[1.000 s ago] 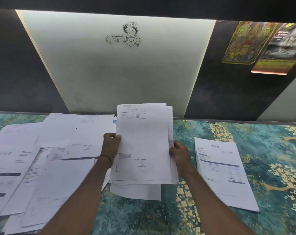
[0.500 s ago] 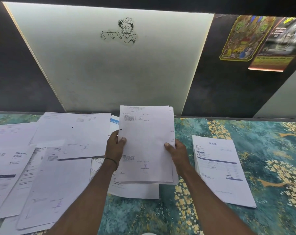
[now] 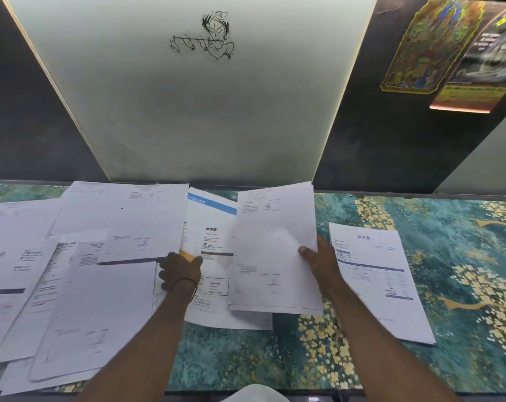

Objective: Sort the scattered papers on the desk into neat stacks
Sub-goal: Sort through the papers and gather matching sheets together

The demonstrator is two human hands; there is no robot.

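Observation:
My right hand (image 3: pixel 321 265) grips a thin stack of white printed sheets (image 3: pixel 275 242) by its right edge, thumb on top, just above the desk (image 3: pixel 455 250). At the left edge of a sheet with a blue band (image 3: pixel 214 227), which lies partly under the held stack, my left hand (image 3: pixel 180 271) has its thumb on top and its fingers curled at the edge. Scattered overlapping papers (image 3: pixel 86 285) cover the desk's left half. A squared-up stack with a blue heading (image 3: pixel 373 274) lies to the right of my right hand.
The desk has a teal surface with gold flower patterns, bare on the far right. A white panel with a line drawing (image 3: pixel 202 111) leans on the dark wall behind. Two posters (image 3: pixel 431 44) hang at the upper right.
My left hand let go of the held stack and moved down-left to the blue-banded sheet. The right hand now holds the stack alone, shifted right and lower.

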